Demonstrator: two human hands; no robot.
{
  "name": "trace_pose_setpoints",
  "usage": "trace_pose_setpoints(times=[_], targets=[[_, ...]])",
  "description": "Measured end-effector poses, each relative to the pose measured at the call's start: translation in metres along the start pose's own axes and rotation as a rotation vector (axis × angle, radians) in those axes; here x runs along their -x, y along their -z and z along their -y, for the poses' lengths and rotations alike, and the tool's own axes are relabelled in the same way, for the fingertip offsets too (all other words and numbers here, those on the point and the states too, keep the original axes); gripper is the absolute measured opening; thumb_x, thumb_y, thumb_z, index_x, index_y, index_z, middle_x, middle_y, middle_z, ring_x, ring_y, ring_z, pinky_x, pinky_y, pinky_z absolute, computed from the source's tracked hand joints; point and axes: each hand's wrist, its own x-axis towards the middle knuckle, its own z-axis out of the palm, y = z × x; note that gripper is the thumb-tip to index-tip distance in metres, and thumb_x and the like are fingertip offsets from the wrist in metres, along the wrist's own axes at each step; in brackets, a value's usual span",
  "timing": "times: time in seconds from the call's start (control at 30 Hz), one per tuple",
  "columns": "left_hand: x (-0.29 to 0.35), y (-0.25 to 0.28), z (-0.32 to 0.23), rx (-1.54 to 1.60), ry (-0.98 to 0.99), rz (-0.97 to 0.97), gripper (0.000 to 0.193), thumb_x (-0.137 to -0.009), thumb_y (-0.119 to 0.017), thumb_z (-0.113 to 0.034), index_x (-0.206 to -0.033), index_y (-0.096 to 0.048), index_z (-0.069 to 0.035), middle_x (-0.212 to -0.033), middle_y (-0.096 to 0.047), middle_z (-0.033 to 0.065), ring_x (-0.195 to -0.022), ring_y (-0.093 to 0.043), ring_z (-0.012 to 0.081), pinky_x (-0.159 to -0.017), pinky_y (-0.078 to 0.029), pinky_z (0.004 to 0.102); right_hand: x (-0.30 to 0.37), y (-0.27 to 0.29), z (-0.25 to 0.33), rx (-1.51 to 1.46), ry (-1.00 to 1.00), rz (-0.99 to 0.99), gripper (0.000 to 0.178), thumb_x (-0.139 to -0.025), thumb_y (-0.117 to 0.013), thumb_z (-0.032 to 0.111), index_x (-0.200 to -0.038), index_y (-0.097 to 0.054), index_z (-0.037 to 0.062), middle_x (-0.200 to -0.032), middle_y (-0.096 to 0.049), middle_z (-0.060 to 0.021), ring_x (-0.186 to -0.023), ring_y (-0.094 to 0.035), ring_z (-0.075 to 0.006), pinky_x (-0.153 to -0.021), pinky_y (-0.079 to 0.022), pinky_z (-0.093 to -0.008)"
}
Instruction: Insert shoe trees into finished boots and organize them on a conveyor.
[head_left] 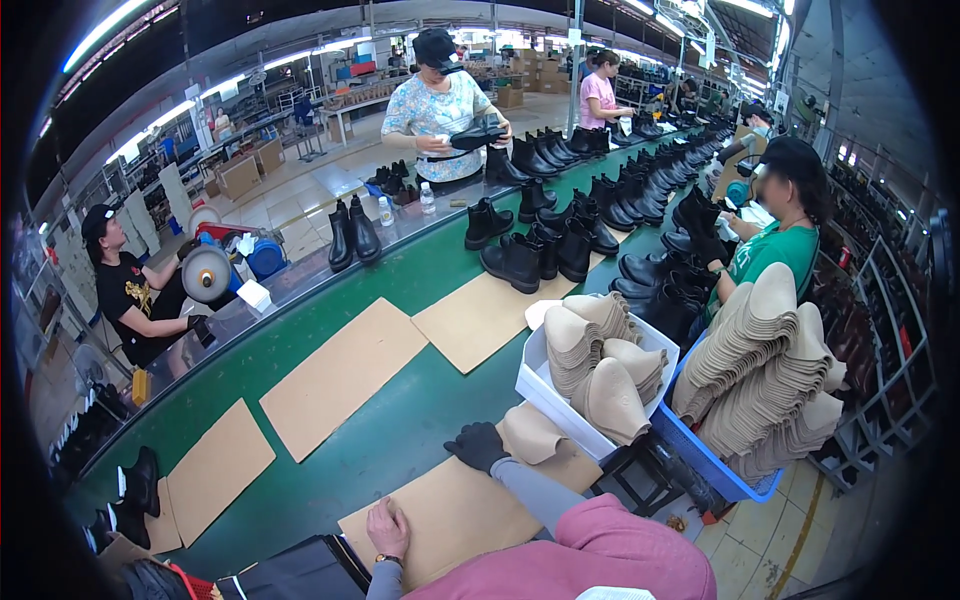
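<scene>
A tan cardboard sheet point(455, 510) lies at the near edge of the green conveyor belt, right in front of me. My left hand point(388, 528), bare with a watch at the wrist, rests on the sheet's left part, fingers laid on it. My right hand point(478, 447), in a black glove, lies at its far edge with fingers stretched out. Just right of that glove, a curved beige card piece point(532, 434) sits on the sheet. More such pieces are stacked in a white bin point(540, 392) and a blue basket point(700, 460) at the right.
More cardboard sheets point(343, 378) lie along the green belt point(330, 500). Black ankle boots point(515, 262) stand in rows farther up it, and a few boots point(140, 480) at the far left. Co-workers point(440, 110) line both sides. Dark flat sheets point(300, 575) lie near my left arm.
</scene>
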Motion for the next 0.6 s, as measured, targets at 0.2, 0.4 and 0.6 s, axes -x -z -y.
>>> trace_pose_setpoints(times=[0.2,0.4,0.6], targets=[[0.0013,-0.0025,0.0026,0.001,-0.001,-0.003,0.036,-0.08,-0.063,-0.01,-0.114,-0.056,0.0,-0.091,-0.058,0.017,-0.087,-0.057,0.0348,-0.079,-0.046,0.0464,0.001,0.0016,0.0003,0.012,-0.002,0.004,0.049,-0.094,-0.047,0.052,-0.083,-0.077,0.0139,-0.092,-0.068,-0.0083,-0.091,-0.063,-0.0269,-0.079,-0.046,-0.0422],[0.0018,-0.0024,0.0022,0.004,0.005,0.002,0.036,-0.081,-0.063,-0.011,-0.114,-0.056,-0.001,-0.091,-0.058,0.017,-0.087,-0.057,0.0349,-0.079,-0.046,0.0465,0.0017,0.0051,0.0012,-0.003,-0.002,0.025,0.05,-0.094,-0.048,0.053,-0.083,-0.076,0.013,-0.092,-0.068,-0.0085,-0.091,-0.063,-0.0268,-0.079,-0.046,-0.0426],[0.0013,-0.0009,0.0006,0.01,0.024,0.002,0.035,-0.081,-0.064,-0.012,-0.114,-0.056,-0.001,-0.089,-0.057,0.0154,-0.086,-0.056,0.0335,-0.079,-0.046,0.0463,0.0013,0.0014,0.001,0.005,0.008,-0.005,0.049,-0.094,-0.048,0.052,-0.082,-0.076,0.0136,-0.089,-0.067,-0.0086,-0.089,-0.064,-0.0267,-0.079,-0.046,-0.0425]])
